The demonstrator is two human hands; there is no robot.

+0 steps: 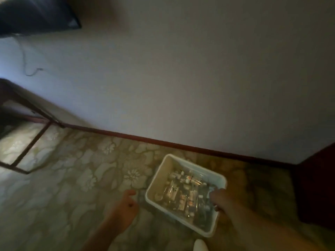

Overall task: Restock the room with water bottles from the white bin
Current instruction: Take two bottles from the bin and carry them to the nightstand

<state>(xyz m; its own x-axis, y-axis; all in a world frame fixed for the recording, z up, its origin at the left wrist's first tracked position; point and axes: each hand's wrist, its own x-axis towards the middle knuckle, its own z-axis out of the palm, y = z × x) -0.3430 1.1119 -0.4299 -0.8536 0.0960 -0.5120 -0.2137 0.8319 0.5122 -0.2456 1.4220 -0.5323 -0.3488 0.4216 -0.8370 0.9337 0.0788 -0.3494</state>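
A white bin (164, 171) stands on the patterned carpet near the wall, holding several clear water bottles (181, 194) lying on their sides. My right hand (220, 199) reaches into the bin's right side, and its fingers are down among the bottles; the blur hides whether they grip one. My left hand (125, 205) hovers just left of the bin with loosely curled fingers and holds nothing. The picture is dim and blurred.
A dark wooden table frame (34, 127) stands at the left over the carpet (76, 178). A dark screen (36, 13) hangs on the wall at top left with a cable below. Dark furniture (317, 187) stands at the right. A white object (200, 245) shows at the bottom edge.
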